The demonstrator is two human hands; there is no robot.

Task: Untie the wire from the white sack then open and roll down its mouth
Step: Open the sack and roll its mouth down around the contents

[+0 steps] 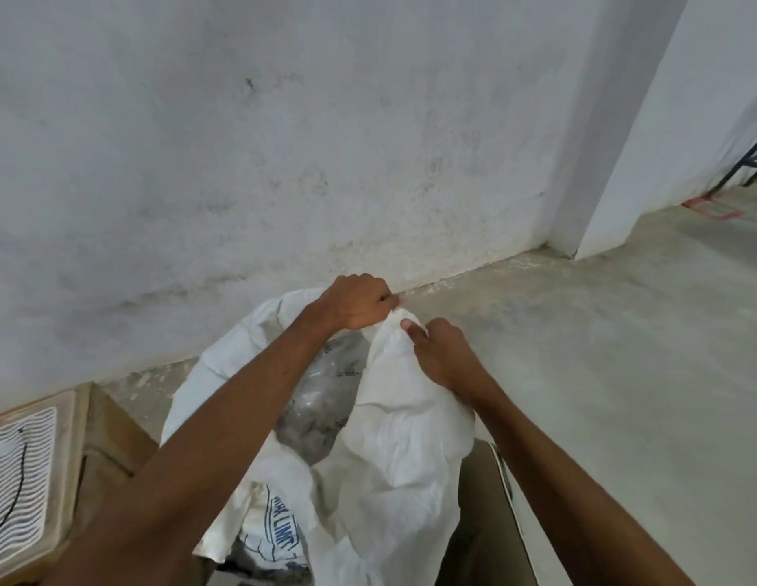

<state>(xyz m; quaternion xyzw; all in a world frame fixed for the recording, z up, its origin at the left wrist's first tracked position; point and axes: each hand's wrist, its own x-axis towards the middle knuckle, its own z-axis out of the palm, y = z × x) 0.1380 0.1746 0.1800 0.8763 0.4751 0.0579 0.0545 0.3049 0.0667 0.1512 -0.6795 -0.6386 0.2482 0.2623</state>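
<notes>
The white sack (402, 450) stands on the floor in front of me with blue print low on its side. Its mouth gapes open and clear plastic contents (321, 395) show inside. My left hand (359, 304) grips the far edge of the mouth in a fist. Just right of it, my right hand (440, 353) pinches the same raised edge, thumb on the cloth. No wire shows around the sack's neck.
A stained white wall (283, 141) rises just behind the sack. A cardboard box (97, 437) with a white ribbed panel (21, 471) sits at the left. Bare concrete floor (600, 332) spreads right. A flat board edge (507, 492) lies by my right forearm.
</notes>
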